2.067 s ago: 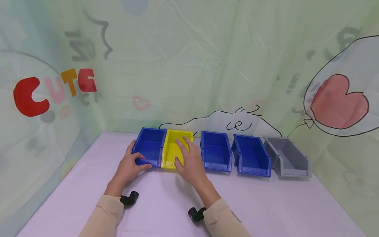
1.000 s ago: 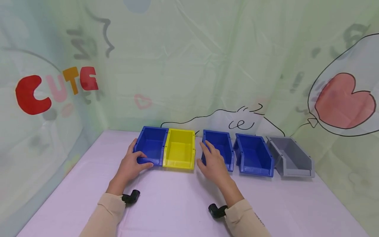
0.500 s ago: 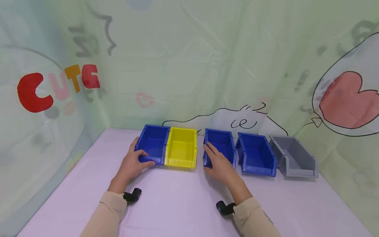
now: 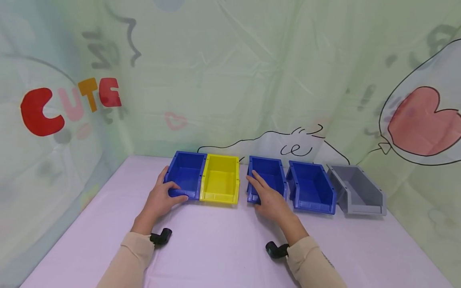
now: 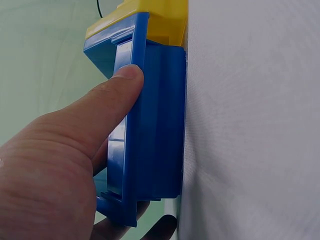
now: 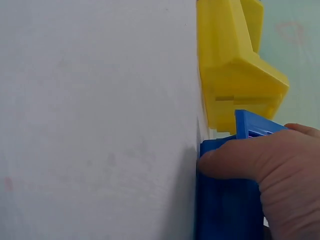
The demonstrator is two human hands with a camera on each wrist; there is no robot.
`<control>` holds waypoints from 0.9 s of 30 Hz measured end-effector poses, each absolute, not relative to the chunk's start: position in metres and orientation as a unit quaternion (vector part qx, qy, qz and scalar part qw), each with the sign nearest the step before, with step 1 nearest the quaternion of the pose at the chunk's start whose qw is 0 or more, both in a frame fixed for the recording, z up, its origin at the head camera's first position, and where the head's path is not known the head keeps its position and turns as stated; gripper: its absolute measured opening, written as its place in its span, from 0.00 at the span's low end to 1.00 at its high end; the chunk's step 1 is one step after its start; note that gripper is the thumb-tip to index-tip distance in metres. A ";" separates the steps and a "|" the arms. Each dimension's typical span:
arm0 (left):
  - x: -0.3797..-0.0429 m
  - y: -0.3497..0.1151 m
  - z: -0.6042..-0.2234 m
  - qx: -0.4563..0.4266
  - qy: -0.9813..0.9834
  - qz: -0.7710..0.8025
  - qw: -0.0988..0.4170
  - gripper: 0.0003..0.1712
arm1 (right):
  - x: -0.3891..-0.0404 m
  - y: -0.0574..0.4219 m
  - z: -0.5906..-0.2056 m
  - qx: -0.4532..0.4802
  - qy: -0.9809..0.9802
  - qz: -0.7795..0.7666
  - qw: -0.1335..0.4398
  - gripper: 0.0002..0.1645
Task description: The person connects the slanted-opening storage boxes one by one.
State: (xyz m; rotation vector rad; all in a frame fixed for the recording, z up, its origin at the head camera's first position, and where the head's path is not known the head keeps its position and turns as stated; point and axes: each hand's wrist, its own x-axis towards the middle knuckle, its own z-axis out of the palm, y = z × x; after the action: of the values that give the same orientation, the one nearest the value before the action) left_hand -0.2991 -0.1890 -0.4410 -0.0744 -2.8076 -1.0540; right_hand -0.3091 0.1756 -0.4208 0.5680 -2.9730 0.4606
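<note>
My left hand (image 4: 156, 206) grips the front left corner of the leftmost blue storage bin (image 4: 185, 176). In the left wrist view its thumb lies on the front lip of that blue bin (image 5: 162, 125), and the other fingers are partly hidden beyond it. A yellow bin (image 4: 220, 180) stands side by side with this bin. Past a gap to the right, my right hand (image 4: 271, 204) holds the middle blue bin (image 4: 271, 176) at its front left. The right wrist view shows the thumb against the front of this blue bin (image 6: 227, 210), under the lip.
Another blue bin (image 4: 312, 186) and a grey bin (image 4: 356, 188) stand farther right in the row. All sit toward the back of the white-covered table (image 4: 212, 248). A printed curtain (image 4: 201, 72) hangs behind and along both sides.
My right hand has moved from over the yellow bin rightward to the middle blue bin and taken hold of its front left. My left hand keeps its grip on the leftmost bin.
</note>
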 end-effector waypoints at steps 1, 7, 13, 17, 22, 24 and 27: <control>-0.299 -0.189 -0.441 -0.025 -0.933 -0.351 0.071 0.23 | -0.310 0.176 -0.421 0.186 -0.970 0.147 0.042 0.61; -0.299 -0.190 -0.442 -0.028 -0.932 -0.354 0.073 0.23 | -0.316 0.177 -0.425 0.195 -0.972 0.125 0.047 0.62; -0.299 -0.190 -0.442 -0.031 -0.930 -0.357 0.077 0.23 | -0.317 0.181 -0.432 0.216 -0.966 0.105 0.094 0.58; -0.299 -0.189 -0.442 -0.030 -0.930 -0.357 0.076 0.23 | -0.316 0.182 -0.434 0.226 -0.962 0.098 0.120 0.57; -0.300 -0.189 -0.442 -0.029 -0.930 -0.358 0.076 0.23 | -0.314 0.181 -0.434 0.231 -0.959 0.100 0.132 0.57; -0.300 -0.189 -0.442 -0.029 -0.930 -0.358 0.075 0.23 | -0.313 0.180 -0.433 0.230 -0.958 0.103 0.135 0.56; -0.300 -0.189 -0.442 -0.027 -0.930 -0.359 0.074 0.23 | -0.311 0.179 -0.433 0.230 -0.958 0.108 0.136 0.57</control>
State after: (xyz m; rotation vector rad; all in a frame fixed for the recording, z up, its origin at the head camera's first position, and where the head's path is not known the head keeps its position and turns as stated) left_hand -0.2995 -0.1892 -0.4422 -0.0803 -2.7909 -1.0787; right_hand -0.3114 0.1794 -0.4326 0.6674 -2.7730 0.3123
